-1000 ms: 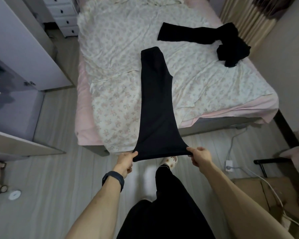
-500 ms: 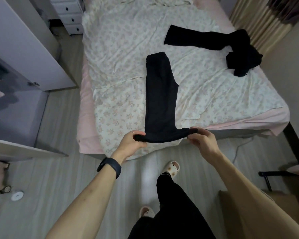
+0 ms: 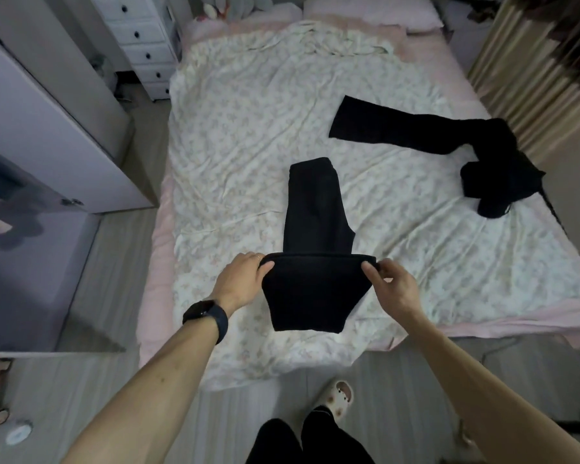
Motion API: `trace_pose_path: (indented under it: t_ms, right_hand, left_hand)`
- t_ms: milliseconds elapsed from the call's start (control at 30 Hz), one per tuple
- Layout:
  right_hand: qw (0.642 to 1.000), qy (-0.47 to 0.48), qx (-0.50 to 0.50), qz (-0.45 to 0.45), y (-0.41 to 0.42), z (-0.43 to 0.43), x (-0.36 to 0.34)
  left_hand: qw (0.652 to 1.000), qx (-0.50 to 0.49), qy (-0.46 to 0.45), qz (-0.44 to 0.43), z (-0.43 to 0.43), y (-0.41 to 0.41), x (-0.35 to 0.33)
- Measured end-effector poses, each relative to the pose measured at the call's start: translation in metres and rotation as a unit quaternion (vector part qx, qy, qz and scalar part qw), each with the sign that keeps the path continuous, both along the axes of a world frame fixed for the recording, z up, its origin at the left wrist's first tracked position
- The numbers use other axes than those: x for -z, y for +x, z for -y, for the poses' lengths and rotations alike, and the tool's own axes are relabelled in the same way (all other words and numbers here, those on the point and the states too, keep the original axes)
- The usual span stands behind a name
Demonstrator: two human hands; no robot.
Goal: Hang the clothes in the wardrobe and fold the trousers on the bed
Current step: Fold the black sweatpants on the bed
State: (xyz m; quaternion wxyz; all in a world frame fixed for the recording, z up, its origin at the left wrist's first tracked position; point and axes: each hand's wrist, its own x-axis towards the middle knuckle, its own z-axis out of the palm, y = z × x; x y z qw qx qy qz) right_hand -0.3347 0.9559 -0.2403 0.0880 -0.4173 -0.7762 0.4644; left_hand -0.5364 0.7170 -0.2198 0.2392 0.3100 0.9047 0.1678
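Near: our left hand (image 3: 240, 279) and right hand (image 3: 394, 286) each pinch a corner of the black trousers (image 3: 315, 212), fingers curled on the raised edge | Mid: trousers on the bed (image 3: 248, 128), long axis running away from us | Far: another black garment (image 3: 416, 132) at right, well apart

Black trousers (image 3: 315, 262) on a cream floral sheet (image 3: 248, 135), pink bed (image 3: 516, 326) beneath, white drawers (image 3: 141, 38).
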Motion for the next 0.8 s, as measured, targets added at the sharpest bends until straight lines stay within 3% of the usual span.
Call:
trace_pose_path:
  t_ms: [200, 367, 533, 800]
  right_hand:
    - [0.995, -0.091, 0.043, -0.012, -0.054, -0.039, 0.01]
    - [0.995, -0.089, 0.049, -0.01, -0.121, -0.085, 0.03]
    - [0.997, -0.026, 0.051, 0.042, -0.214, -0.145, 0.055]
    - [0.994, 0.052, 0.032, 0.088, -0.358, -0.238, 0.145]
  left_hand:
    - [0.975, -0.16, 0.119, 0.097, -0.053, -0.05, 0.009]
    - [0.949, -0.226, 0.176, 0.131, -0.108, -0.11, 0.041]
    - [0.962, -0.2, 0.157, 0.1, -0.168, -0.198, 0.084]
    - [0.994, -0.104, 0.025, -0.015, -0.259, -0.328, 0.193]
